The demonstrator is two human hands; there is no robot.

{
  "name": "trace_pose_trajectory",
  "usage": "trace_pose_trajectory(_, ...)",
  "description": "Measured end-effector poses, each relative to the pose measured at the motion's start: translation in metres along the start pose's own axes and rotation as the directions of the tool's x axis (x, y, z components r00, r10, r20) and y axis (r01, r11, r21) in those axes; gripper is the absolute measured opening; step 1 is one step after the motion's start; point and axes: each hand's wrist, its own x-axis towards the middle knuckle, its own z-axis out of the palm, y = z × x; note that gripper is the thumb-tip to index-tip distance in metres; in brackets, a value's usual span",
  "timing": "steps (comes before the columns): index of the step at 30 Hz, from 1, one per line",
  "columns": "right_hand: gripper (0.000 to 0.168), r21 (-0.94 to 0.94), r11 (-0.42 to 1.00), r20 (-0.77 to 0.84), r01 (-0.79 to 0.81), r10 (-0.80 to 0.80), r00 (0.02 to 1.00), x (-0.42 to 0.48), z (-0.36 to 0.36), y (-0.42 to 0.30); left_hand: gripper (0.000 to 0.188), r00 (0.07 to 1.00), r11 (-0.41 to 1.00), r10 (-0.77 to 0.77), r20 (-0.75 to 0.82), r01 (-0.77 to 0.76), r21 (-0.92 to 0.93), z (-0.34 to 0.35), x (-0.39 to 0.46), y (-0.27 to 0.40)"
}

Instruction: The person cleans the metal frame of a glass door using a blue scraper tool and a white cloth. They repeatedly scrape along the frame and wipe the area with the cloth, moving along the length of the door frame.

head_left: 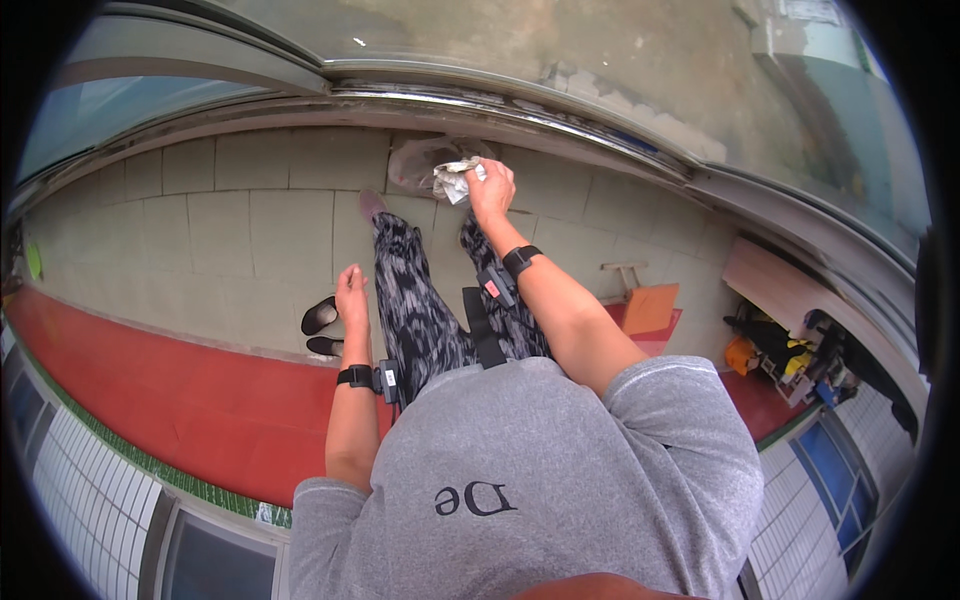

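Note:
My right hand grips a crumpled piece of whitish paper or cloth with darker marks. It is held above a clear plastic bag on the tiled floor, against the base of the window wall. To the left of my legs hangs my left hand, its fingers loosely curled; nothing shows in it, though the palm is hidden. Just left of that hand, a pair of dark slip-on shoes lies on the floor. Both forearms wear black straps with small devices.
A sliding window's metal track runs across in front of me. At the right are a small stool with an orange top and a shelf unit with mixed items. A red floor strip lies at the left, and a green object at the far left.

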Motion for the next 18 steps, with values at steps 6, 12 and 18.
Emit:
trace_pose_trajectory(6, 0.03, -0.066, 0.997, 0.105, 0.048, -0.041, 0.994, 0.001, 0.016, 0.026, 0.032, 1.0, 1.0, 0.009, -0.004, -0.009, 0.012, -0.002, -0.001, -0.005)
trace_pose_trajectory(12, 0.028, 0.061, 0.989, 0.005, 0.135, -0.136, 0.991, 0.013, -0.031, 0.008, 0.035, 0.998, 0.999, -0.04, 0.038, 0.039, 0.023, -0.002, -0.002, -0.005)
trace_pose_trajectory(18, 0.029, 0.062, 0.989, -0.199, 0.136, -0.122, 0.972, 0.069, -0.084, -0.023, 0.037, 0.998, 0.999, -0.045, 0.048, 0.045, 0.007, 0.004, 0.0, -0.002)
